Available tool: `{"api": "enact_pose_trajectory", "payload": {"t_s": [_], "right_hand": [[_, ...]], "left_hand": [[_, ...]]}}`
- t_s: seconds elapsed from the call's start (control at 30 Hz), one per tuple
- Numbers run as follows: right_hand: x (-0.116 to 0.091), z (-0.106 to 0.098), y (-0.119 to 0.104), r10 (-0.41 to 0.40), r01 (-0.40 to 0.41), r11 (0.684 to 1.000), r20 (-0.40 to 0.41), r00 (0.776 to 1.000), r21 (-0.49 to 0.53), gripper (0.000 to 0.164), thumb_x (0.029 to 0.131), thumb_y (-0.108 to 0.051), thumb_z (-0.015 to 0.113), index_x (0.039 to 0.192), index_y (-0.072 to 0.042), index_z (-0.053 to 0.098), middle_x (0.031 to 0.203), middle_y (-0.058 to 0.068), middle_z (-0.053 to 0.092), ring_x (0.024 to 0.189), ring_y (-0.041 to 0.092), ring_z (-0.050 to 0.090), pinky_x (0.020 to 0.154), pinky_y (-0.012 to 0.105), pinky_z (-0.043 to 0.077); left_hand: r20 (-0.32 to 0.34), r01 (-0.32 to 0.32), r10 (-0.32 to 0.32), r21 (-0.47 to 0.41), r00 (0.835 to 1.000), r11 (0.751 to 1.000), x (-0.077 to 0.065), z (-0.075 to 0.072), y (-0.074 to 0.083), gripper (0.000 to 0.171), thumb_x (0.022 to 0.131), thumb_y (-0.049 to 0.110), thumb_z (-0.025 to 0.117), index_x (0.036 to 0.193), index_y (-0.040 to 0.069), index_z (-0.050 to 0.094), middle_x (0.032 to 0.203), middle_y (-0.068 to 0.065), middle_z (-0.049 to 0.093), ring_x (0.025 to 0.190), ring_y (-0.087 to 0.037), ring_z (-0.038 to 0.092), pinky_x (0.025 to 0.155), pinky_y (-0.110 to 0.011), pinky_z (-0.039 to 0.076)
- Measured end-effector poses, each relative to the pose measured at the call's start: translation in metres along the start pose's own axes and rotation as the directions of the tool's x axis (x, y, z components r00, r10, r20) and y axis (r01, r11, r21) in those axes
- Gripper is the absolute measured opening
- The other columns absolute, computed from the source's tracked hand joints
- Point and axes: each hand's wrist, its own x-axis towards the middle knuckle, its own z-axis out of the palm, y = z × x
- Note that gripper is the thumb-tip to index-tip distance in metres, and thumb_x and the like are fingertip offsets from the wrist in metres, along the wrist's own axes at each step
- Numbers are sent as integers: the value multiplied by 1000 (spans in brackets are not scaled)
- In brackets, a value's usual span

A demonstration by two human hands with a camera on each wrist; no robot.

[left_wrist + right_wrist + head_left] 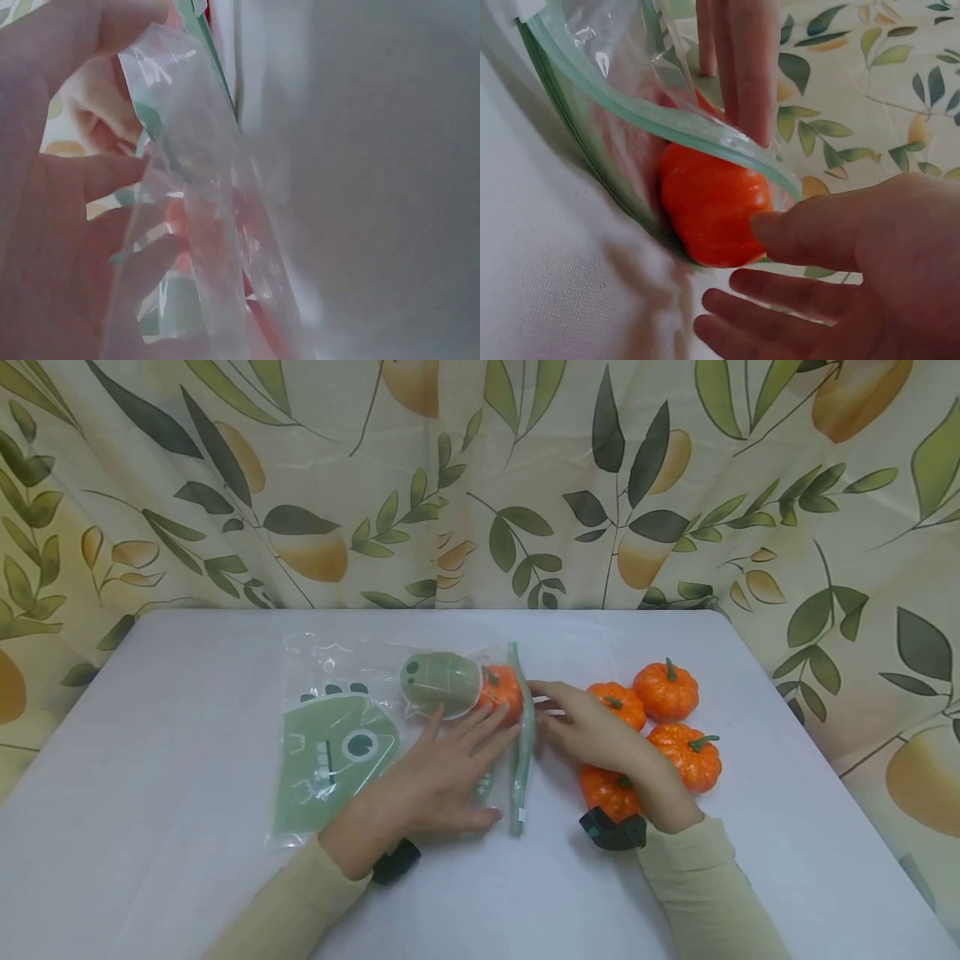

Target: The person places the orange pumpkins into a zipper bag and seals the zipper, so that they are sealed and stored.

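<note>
A clear zip bag [300,652] with a green cartoon face print lies on the table, its green zip edge [522,777] to the right. Just inside its mouth is a small orange pumpkin [712,206], beside the printed green oval. My left hand [450,764] rests over the bag with fingers spread, the fingertips by the pumpkin. In the left wrist view, clear film [202,225] crosses in front of those fingers. My right hand [588,722] is at the bag's mouth, fingers extended. Its thumb reaches the pumpkin's side in the right wrist view; whether it presses cannot be told.
Several more orange pumpkins stand right of the bag, partly behind my right hand and wrist: one at the back [666,693], one on the right [686,758], one near the black wrist camera [611,831]. A leaf-patterned curtain [480,485] hangs behind the white table [150,777].
</note>
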Motion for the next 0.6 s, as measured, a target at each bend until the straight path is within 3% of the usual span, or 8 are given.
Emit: {"api": "enact_pose_trajectory", "payload": {"t_s": [0.33, 0.6], "right_hand": [[-4, -3, -1, 9, -15, 996, 73, 997, 89, 58, 101, -15, 52, 155, -11, 32, 151, 11, 49, 135, 33, 52, 107, 51, 46], [-14, -17, -7, 67, -69, 997, -52, 996, -39, 53, 100, -19, 57, 150, -11, 41, 152, 13, 46, 131, 40, 52, 104, 57, 47]], "left_hand": [[-9, -42, 41, -67, 999, 997, -2, -4, -3, 98, 83, 58, 68, 160, 26, 17, 169, 4, 5, 156, -18, 10, 122, -62, 8], [-12, -41, 40, -61, 999, 997, -3, -4, -4, 101, 79, 58, 73, 159, 27, 19, 169, 2, 9, 156, -20, 12, 121, -63, 10]]}}
